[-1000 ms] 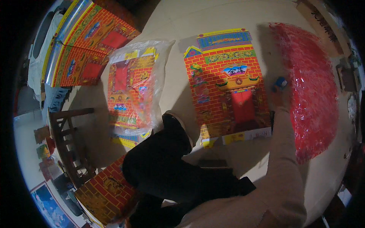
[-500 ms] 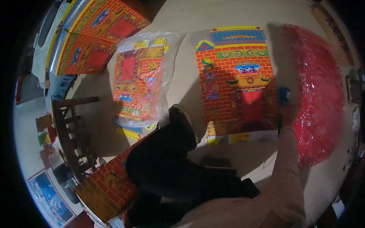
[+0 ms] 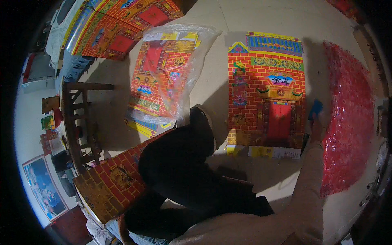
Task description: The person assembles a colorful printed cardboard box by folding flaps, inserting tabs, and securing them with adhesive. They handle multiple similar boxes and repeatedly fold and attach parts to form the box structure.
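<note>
My right hand (image 3: 317, 125) reaches forward over the floor at the right, its fingers closed round a small blue object (image 3: 316, 108) whose kind I cannot make out. Just left of it lies a flat printed sheet (image 3: 265, 96) with a red brick pattern, a blue roof and a red door. To the hand's right is a heap of shiny red plastic film (image 3: 349, 122). A dark narrow thing (image 3: 304, 143) shows between my forearm and the sheet's lower right corner. My left hand is not visible.
Similar printed sheets in clear plastic wrap (image 3: 163, 77) lie left of my bent leg (image 3: 183, 163). Large brick-patterned boxes (image 3: 122, 32) stand at the far left. Another brick-patterned box (image 3: 110, 185) is beside my leg, near a dark wooden stool (image 3: 77, 118).
The view has shifted, so the floor items appear further right. My right hand and the blue object now sit slightly lower against the printed sheet, and the blue object looks tilted.
</note>
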Motion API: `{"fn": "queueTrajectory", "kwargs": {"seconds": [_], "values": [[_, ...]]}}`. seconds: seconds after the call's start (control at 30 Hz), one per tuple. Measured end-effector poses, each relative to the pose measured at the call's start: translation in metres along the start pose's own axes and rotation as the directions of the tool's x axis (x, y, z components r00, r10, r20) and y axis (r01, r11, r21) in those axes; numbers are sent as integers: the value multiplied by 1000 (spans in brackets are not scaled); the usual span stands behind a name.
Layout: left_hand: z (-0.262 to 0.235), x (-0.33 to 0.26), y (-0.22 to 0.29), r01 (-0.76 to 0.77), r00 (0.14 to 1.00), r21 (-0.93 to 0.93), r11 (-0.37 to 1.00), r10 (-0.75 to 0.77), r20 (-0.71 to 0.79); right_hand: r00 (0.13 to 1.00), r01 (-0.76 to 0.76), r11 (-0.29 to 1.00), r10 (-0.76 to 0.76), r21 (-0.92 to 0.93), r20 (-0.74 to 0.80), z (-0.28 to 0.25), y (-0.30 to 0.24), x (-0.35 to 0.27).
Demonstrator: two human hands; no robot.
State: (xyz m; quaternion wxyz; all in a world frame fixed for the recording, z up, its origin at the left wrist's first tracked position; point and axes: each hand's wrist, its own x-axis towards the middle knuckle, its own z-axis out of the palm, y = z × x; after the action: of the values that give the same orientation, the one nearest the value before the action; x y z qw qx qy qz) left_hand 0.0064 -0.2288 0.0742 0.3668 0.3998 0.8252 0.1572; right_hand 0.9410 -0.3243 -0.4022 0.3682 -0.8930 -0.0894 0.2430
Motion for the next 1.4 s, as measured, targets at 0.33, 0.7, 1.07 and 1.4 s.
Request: {"fn": "queueTrajectory", "kwargs": {"seconds": [0.33,0.7,1.07,1.4], "values": [[-3,7,-16,-29,999,19,999,30,-40,809,115,987,-160,115,565,148,-111,-134],[0,7,-39,-18,995,6,1000,18,-100,820,435,894,-444,111,361,270,-189,-264],[-4,-6,-72,49,985,-10,999,-50,-165,553,-187,980,43,74,832,290,-189,-232],[1,4,-75,46,986,-10,999,-47,-162,604,-309,873,-127,378,787,283,-150,-233]]}}
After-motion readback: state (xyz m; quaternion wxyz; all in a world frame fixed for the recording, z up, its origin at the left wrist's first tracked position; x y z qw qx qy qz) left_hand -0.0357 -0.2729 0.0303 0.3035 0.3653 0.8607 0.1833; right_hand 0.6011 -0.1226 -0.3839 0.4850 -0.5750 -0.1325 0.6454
